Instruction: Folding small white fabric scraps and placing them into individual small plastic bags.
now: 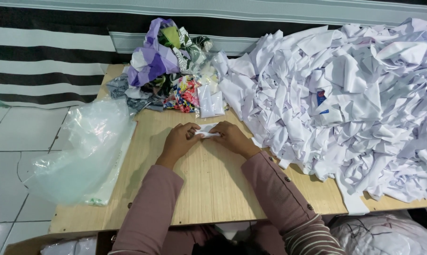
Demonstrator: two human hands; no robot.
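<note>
My left hand [179, 140] and my right hand [232, 137] meet at the middle of a wooden table [213, 189]. Between their fingers they pinch a small white piece of cloth [207, 131], pressed low against the tabletop. Both arms wear dusty pink sleeves. Just beyond the hands lies a small clear packet of white pieces [210, 103].
A big heap of white fabric pieces [345, 99] covers the table's right half. A pile of purple and patterned cloth scraps [163, 61] sits at the far edge. A crumpled clear plastic bag [86, 151] hangs over the left edge. White floor tiles lie to the left.
</note>
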